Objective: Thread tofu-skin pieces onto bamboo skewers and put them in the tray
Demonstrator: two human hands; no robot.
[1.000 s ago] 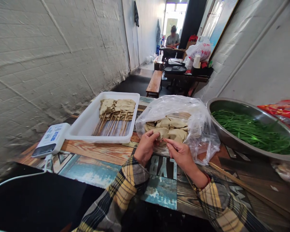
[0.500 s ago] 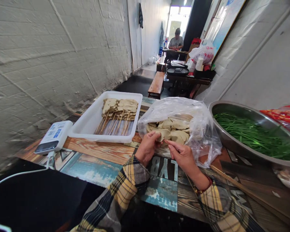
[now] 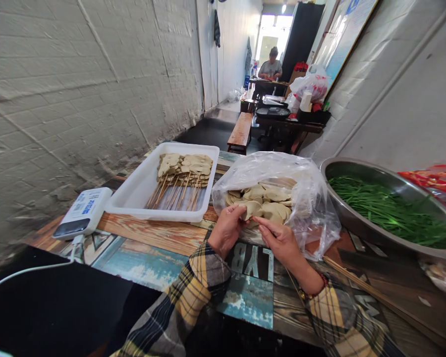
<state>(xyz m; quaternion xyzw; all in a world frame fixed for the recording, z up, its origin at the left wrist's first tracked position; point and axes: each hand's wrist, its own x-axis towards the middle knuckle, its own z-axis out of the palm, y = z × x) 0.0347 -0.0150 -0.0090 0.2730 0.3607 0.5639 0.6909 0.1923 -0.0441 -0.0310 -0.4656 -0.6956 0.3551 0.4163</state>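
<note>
My left hand (image 3: pixel 227 229) is closed on a thin beige food slice (image 3: pixel 251 210), pinched between thumb and fingers. My right hand (image 3: pixel 282 242) grips a thin bamboo skewer (image 3: pixel 294 281), whose tip end meets the slice's lower edge; the shaft runs back under my wrist. Whether the tip has pierced the slice I cannot tell. Just beyond both hands, a clear plastic bag (image 3: pixel 262 161) lies open with a heap of the same slices (image 3: pixel 278 193). To the left, a white plastic tray (image 3: pixel 128 212) holds stacked skewered slices (image 3: pixel 196 163), sticks pointing toward me.
A white scale-like device (image 3: pixel 83 210) with a cable sits left of the tray. A large steel bowl (image 3: pixel 342 208) of green chives (image 3: pixel 390 210) stands at right. Loose bamboo skewers (image 3: pixel 371 287) lie on the table's right. A person (image 3: pixel 270 67) sits far back beyond a wooden bench (image 3: pixel 241 130).
Both hands stay almost in the same place, still holding the slice and the skewer. The view has shifted very slightly. The distant person's head and arms have moved a little.
</note>
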